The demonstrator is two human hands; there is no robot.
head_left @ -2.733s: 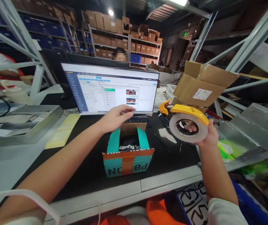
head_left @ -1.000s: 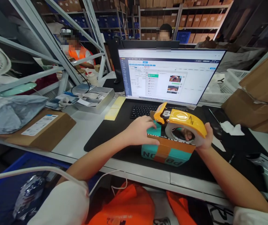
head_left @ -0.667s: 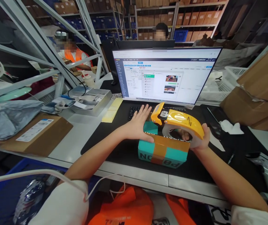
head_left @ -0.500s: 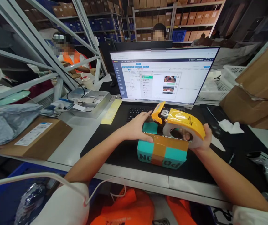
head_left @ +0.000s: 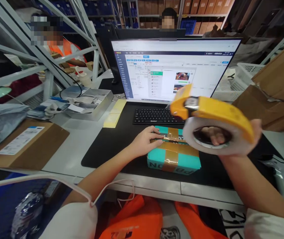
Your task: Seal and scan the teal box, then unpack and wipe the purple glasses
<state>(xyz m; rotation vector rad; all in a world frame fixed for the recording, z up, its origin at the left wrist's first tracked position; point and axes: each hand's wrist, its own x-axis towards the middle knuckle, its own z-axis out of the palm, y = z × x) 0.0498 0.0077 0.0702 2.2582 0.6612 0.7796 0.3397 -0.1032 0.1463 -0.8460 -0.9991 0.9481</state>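
Observation:
A small teal cardboard box (head_left: 183,160) with dark lettering lies on the black desk mat, brown tape running over its top and down its front. My left hand (head_left: 145,141) holds the box at its left end, fingers and thumb pressed along the top seam. Above the box's right side, apart from it, my right hand (head_left: 255,131) grips a yellow tape dispenser (head_left: 221,108) with a big roll of tape. Some of its fingers show through the roll's core. The dispenser is slightly blurred, its cutter head pointing left.
Behind the box stand a black keyboard (head_left: 154,116) and a monitor (head_left: 167,73). Yellow slips (head_left: 114,114), a grey tray (head_left: 99,111) and a brown carton (head_left: 30,142) are on the left. At right lie a scanner (head_left: 280,177) and large cartons (head_left: 278,83). Two people are beyond the desk.
My right hand has lifted the tape dispenser up and right, away from the box. My left hand has shifted slightly down and left, fingers lower on the top. The view has tilted down.

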